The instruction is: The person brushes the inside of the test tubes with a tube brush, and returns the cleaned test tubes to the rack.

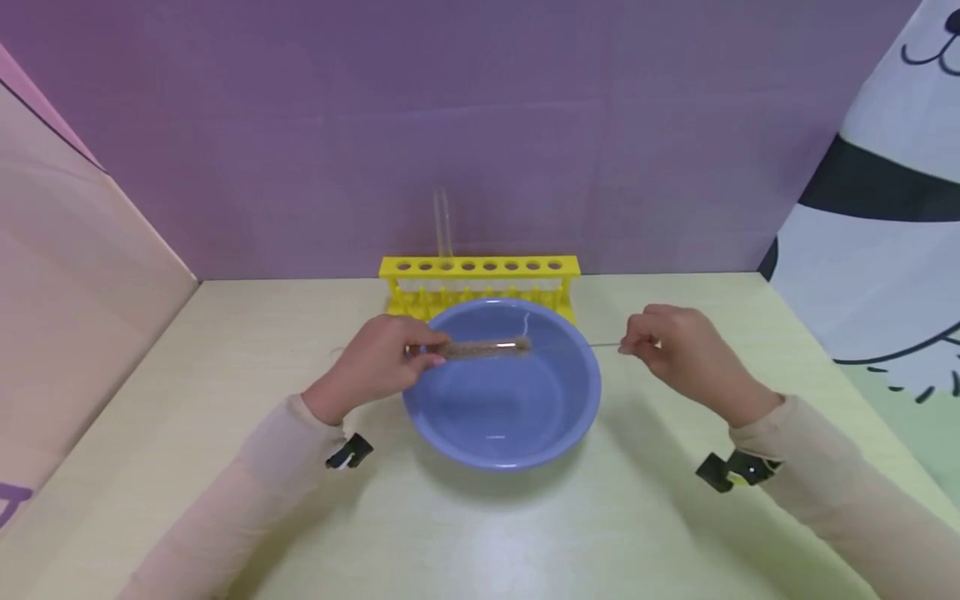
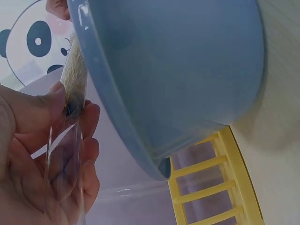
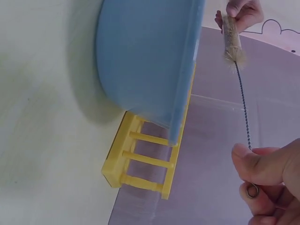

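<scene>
Over the basin, my left hand (image 1: 375, 360) holds a clear glass test tube (image 2: 63, 180) lying sideways, thumb on one side and fingers on the other. Pale bristles of a test tube brush (image 2: 75, 79) fill the tube's inner length near its mouth, and some flare out at the opening in the right wrist view. To the right, my right hand (image 1: 681, 357) pinches the brush's twisted wire handle (image 3: 243, 101) close to its end loop (image 3: 252, 191). Below the tube is a blue plastic basin (image 1: 502, 417); whether it holds water I cannot tell.
Behind the basin stands a yellow test tube rack (image 1: 478, 265), its lower part partly hidden by the basin. Another clear test tube (image 1: 442, 223) stands upright in it. The pale table (image 1: 285, 317) meets a purple backdrop (image 1: 300, 167) at its far edge.
</scene>
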Tool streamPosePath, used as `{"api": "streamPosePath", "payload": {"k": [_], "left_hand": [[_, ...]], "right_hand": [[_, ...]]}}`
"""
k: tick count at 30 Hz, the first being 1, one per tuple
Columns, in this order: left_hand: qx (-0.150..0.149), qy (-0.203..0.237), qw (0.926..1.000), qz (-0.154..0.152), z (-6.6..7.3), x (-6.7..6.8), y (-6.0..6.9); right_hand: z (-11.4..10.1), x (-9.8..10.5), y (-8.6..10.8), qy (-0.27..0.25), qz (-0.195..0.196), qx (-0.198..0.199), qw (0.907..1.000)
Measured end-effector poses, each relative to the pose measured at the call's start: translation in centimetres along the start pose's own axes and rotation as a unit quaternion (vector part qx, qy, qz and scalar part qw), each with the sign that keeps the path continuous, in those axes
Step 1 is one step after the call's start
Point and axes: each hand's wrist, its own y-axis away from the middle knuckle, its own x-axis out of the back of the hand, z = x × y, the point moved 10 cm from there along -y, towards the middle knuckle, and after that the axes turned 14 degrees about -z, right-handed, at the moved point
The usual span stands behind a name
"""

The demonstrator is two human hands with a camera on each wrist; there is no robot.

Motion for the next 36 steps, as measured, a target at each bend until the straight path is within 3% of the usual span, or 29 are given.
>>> {"api": "streamPosePath", "payload": {"k": [11, 22, 36], "left_hand": [[-0.005, -0.035, 0.9987, 0.035, 0.8, 0.4, -0.4], [-0.007, -0.041, 0.998, 0.049, 1.4, 0.5, -0.6], [-0.013, -0.045, 0.9976, 0.051, 0.9, -0.2, -1.1]], "right_hand": [[1.0, -0.1, -0.7, -0.038, -0.035, -0.024, 0.9984], [1.7, -0.6, -0.8, -0.068, -0.066, -0.034, 0.9949], [3.1, -3.1, -0.9, -0.154, -0.141, -0.065, 0.9757]]}}
